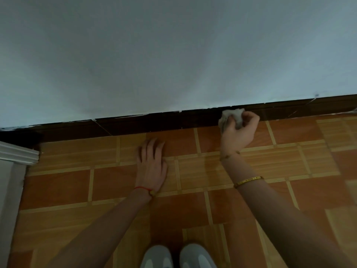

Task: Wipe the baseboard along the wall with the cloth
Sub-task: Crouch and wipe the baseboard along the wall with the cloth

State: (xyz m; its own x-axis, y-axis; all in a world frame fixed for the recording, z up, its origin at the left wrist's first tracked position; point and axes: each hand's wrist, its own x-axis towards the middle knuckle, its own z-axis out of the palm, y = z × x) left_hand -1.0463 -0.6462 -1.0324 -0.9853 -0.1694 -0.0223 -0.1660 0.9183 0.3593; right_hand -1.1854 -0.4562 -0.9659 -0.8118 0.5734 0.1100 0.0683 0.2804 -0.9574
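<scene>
The baseboard (154, 122) is a dark brown, almost black strip running along the foot of the pale wall, slanting from lower left to upper right across the view, with white paint smears along its top edge and a thin diagonal crack near its left part. The cloth (231, 117) is a small, crumpled white wad, bunched up and pressed against the face of the baseboard toward the right, its upper edge reaching the line where strip meets wall, held there in the right hand (239, 132).
</scene>
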